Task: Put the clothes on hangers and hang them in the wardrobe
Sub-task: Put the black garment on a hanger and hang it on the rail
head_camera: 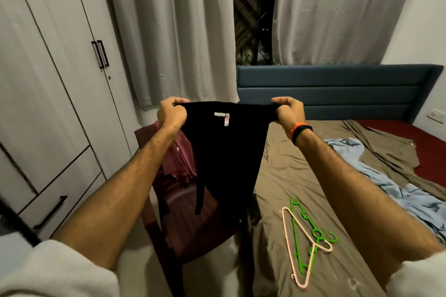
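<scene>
A black garment (225,149) with a white label near its top hangs stretched in the air between my hands. My left hand (171,113) grips its left top corner and my right hand (288,111) grips its right top corner. A thin black strap dangles from it over the chair. On the bed lie a pink hanger (295,243) and a green hanger (305,231), crossed over each other. The grey wardrobe (55,84) stands at the left with its doors closed. A maroon garment (177,159) hangs on the chair back. A light blue garment (395,183) lies crumpled on the bed.
A dark red plastic chair (193,219) stands between the wardrobe and the bed. The bed has a brown sheet (296,176) and a blue headboard (337,89). Grey curtains (173,26) hang behind, with a dark gap between them.
</scene>
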